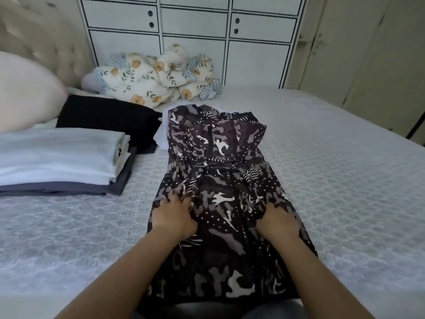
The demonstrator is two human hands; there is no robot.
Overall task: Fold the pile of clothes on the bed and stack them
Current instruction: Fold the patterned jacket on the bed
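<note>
Patterned dress (220,180), left hand (173,217), right hand (278,223) gripping

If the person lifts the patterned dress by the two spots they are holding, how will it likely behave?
The dress will probably sag and drape: its fabric already bunches into folds at the left hand and right hand. It looks thin and mesh-like, so likely light. Its waist tie may dangle loose.

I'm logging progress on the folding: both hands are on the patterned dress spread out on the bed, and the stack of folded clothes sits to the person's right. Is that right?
Not quite. Both hands, left hand and right hand, do grip the patterned dress spread on the bed, but the folded stack sits to the person's left, as the head view shows.
</note>
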